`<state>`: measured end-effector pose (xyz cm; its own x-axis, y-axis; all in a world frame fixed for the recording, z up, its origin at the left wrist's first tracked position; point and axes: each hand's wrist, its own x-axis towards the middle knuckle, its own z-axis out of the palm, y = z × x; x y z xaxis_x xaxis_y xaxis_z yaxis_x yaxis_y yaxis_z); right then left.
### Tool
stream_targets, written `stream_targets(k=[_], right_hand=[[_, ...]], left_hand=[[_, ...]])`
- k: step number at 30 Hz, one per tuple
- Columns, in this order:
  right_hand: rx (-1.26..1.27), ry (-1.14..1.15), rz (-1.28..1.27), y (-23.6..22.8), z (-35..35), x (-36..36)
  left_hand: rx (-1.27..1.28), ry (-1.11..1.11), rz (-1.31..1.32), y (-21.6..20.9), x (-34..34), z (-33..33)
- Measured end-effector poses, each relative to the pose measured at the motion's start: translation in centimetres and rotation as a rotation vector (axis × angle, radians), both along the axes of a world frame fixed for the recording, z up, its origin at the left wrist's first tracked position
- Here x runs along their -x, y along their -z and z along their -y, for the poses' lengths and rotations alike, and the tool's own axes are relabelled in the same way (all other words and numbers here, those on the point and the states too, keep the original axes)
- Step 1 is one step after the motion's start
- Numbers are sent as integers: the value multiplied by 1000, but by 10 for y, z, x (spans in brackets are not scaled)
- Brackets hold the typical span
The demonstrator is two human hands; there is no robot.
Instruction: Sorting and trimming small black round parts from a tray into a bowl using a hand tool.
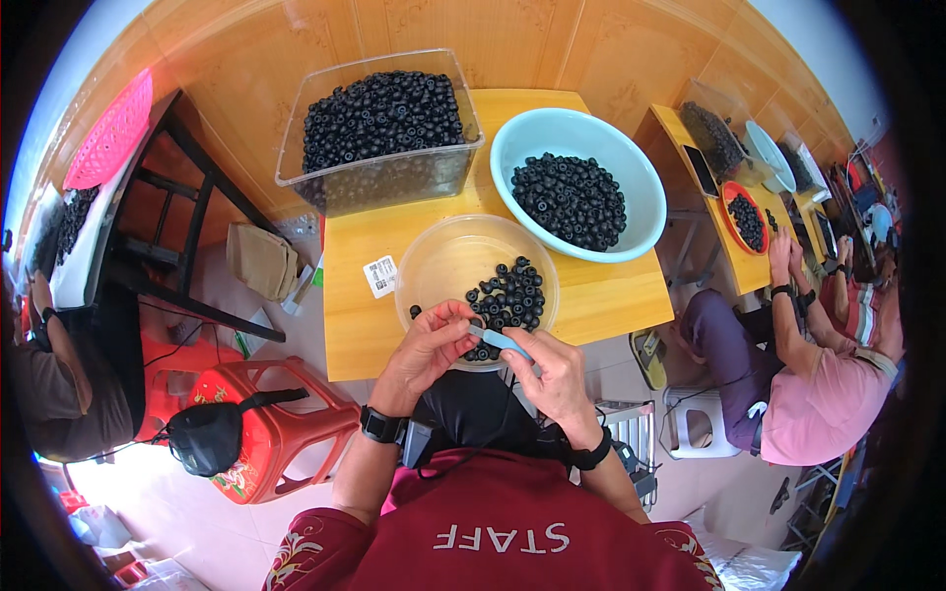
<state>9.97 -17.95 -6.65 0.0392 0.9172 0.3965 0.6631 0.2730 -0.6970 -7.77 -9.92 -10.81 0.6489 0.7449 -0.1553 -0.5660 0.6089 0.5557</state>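
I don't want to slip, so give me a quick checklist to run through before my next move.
1. Right hand gripping the blue-handled tool: ok.
2. Left hand up at the tool's tip end: ok.
3. Tool's tip clear of the left fingertips: cannot tell, they overlap in this view.
4. Round clear tub below both hands: ok, with small black ring-shaped pieces inside.
5. Light blue basin wholly within the edge of the wooden table: not ok, its right rim shows past that edge in this view.
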Motion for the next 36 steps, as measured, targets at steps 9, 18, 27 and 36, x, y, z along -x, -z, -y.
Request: stream_targets(k=[9,18,27,36], right_hand=[[-15,-14,49,0,-4,-4],[60,198,-43,2,-14,-32],[99,168,19,5,-8,-19],[34,170,86,1,-6,-18]], left_hand=[[-12,16,1,-1,2,-3],[-48,75,126,-12,11,-2],[-14,14,56,-13,13,0],[-52,-152,-159,-24,0,-4]])
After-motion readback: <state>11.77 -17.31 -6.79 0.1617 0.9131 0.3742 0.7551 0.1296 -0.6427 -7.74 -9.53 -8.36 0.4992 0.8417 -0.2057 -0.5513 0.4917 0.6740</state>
